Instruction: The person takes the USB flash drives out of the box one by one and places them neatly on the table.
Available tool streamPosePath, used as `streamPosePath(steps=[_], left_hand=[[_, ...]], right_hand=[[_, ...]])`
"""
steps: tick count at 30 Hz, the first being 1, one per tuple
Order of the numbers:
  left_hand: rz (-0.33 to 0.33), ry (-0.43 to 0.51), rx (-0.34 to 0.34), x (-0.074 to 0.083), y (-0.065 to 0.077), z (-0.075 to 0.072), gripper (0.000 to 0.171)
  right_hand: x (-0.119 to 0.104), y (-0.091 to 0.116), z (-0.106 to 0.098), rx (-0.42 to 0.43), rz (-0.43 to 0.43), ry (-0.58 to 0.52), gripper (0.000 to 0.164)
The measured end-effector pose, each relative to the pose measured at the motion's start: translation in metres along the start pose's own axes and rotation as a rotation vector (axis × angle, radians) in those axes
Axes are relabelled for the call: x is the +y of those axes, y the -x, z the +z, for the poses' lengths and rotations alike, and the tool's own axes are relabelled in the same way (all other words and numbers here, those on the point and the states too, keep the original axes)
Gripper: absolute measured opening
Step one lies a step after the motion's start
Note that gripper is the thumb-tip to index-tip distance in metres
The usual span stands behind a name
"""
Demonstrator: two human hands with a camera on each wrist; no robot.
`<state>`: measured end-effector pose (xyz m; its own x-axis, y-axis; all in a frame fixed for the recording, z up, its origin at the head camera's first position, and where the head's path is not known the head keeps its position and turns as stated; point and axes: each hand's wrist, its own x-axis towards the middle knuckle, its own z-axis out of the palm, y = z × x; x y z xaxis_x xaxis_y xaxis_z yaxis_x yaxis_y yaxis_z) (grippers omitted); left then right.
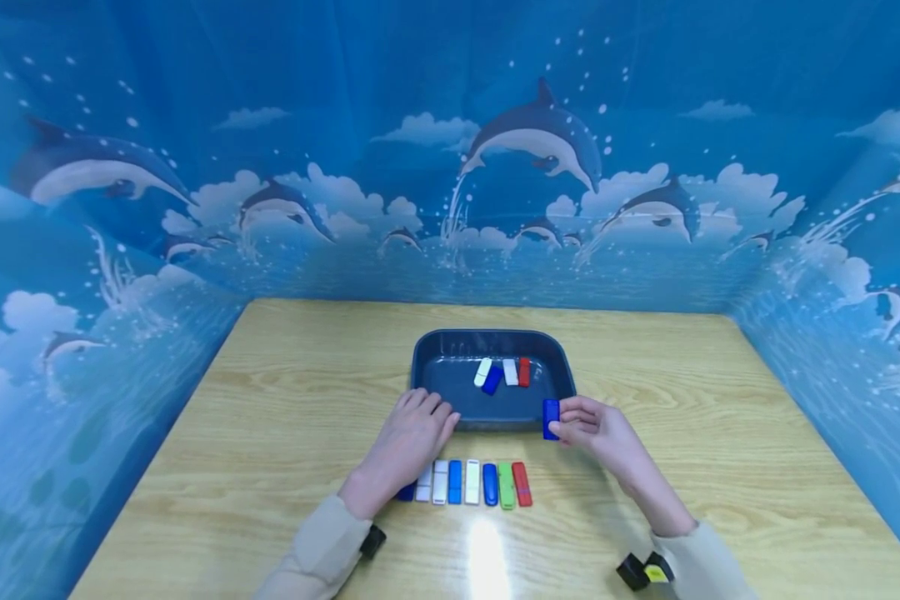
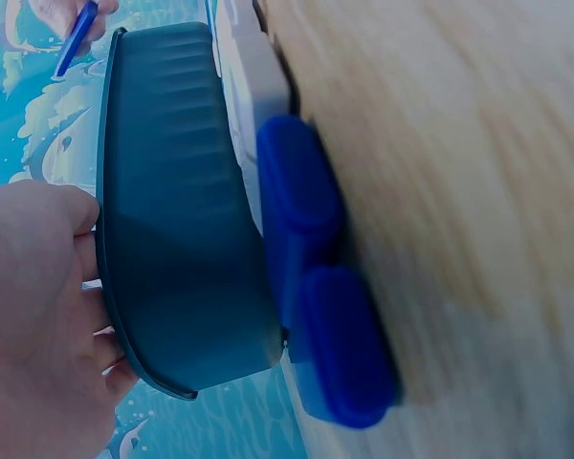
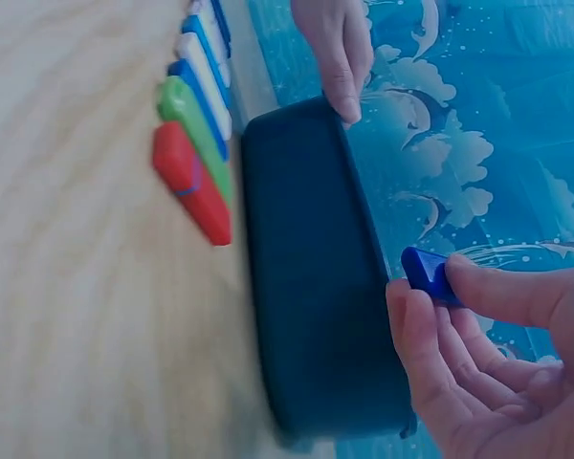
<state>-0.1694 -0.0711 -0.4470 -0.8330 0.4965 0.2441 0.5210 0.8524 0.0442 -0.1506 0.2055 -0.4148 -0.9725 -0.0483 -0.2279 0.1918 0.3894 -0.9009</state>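
Pinching a blue stick (image 1: 551,417) at the lower-right corner of the tray (image 1: 450,392) in the head view, the right hand (image 1: 602,435) takes just one edge, probably for a light hold, while the left hand (image 1: 416,428) rests, relaxed, on the tray's lower left, apparently steadying it.

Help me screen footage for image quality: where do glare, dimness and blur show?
Head view: bright, but with a white glare streak on the table; left wrist view: dim, wood grain smeared, the nearest blue stick soft-edged; right wrist view: also dim, grain blurred, the tray dark with little detail.
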Motion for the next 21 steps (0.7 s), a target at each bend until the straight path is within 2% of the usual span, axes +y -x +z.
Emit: streamPosePath(steps=[7,14,21], left_hand=[[0.002,0.005,0.007,0.000,0.000,-0.001,0.033],[0.011,0.007,0.015,-0.001,0.000,0.001,0.033],[0.010,0.014,0.021,-0.001,0.001,0.000,0.034]], right_hand=[[0.016,0.010,0.000,0.018,0.013,0.095,0.041],[0.031,0.016,0.006,-0.035,0.025,0.044,0.043],[0.045,0.017,0.014,-0.111,-0.054,0.123,0.039]])
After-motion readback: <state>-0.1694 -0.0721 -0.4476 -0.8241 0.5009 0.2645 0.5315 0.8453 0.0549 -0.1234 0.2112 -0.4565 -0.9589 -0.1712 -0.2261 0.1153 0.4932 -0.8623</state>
